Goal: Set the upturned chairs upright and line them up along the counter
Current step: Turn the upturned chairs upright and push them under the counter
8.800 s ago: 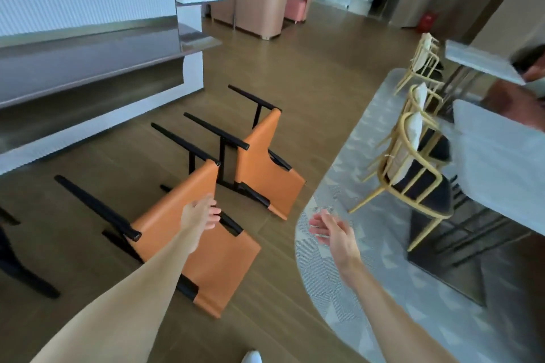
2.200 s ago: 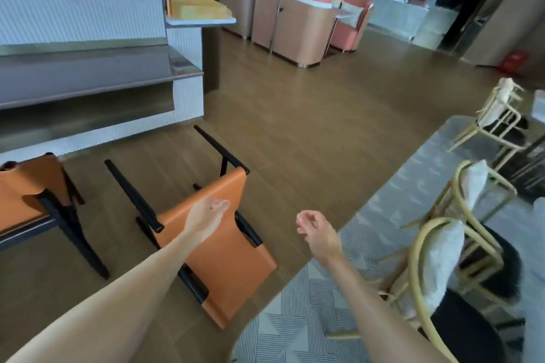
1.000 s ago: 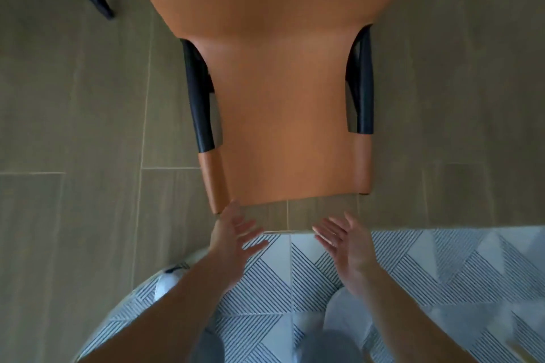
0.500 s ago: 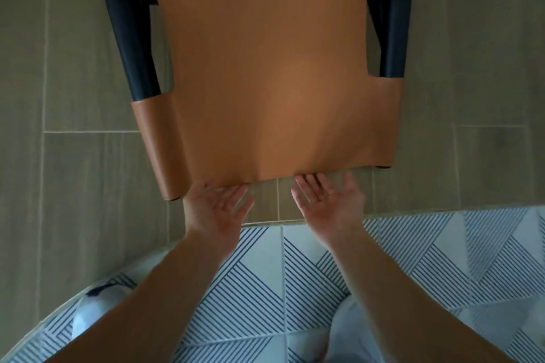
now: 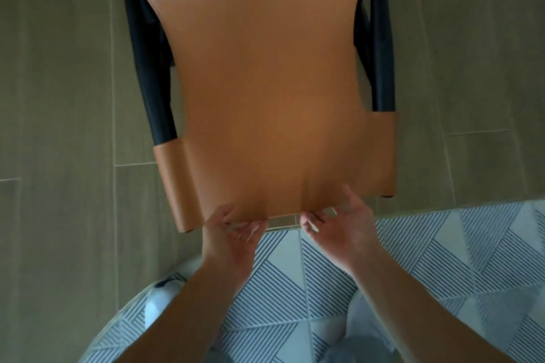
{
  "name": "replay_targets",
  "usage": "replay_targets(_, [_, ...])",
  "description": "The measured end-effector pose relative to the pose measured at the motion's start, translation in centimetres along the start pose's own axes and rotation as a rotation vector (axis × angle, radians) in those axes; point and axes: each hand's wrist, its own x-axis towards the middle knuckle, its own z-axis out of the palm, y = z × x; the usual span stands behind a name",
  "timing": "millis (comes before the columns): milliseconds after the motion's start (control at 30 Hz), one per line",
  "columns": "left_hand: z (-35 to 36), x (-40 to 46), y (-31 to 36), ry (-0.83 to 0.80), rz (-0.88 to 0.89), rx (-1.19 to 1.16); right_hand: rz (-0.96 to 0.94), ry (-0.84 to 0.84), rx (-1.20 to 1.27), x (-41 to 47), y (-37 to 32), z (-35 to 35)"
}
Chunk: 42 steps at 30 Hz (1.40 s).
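An orange leather-look chair (image 5: 265, 91) with black frame bars down both sides fills the view, seen from directly above. Its backrest's top edge points toward the person, just beyond the fingertips of both hands, lying low over the floor.

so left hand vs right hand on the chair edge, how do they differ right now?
Left hand takes the orange chair near its left corner; right hand sits nearer the middle. The right thumb lies on top of the backrest with fingers under the edge; the left thumb position is blurred. Both pinch the same bottom edge, palms up, over the striped rug.
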Motion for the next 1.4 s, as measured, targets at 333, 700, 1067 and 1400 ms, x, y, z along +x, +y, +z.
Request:
replay_targets(333, [1.9, -21.4, 5.8, 0.153, -0.002, 0.054, -0.103, 0.258, -0.052, -22.1, 2.3, 9.3])
replay_targets(700, [18.3, -39.5, 20.3, 0.036, 0.194, 0.017, -0.387, 0.390, -0.193, -38.5, -4.7, 30.7])
replay_targets(1067, [31.6, -43.6, 30.5, -0.113, 0.393, 0.309, -0.786, 0.286, -0.469, -40.6, -11.2, 44.1])
replay_targets(1400, [43.3, -44.1, 38.7, -0.144, 0.524, 0.501, -0.997, 0.161, -0.655, -40.0, -17.9, 55.8])
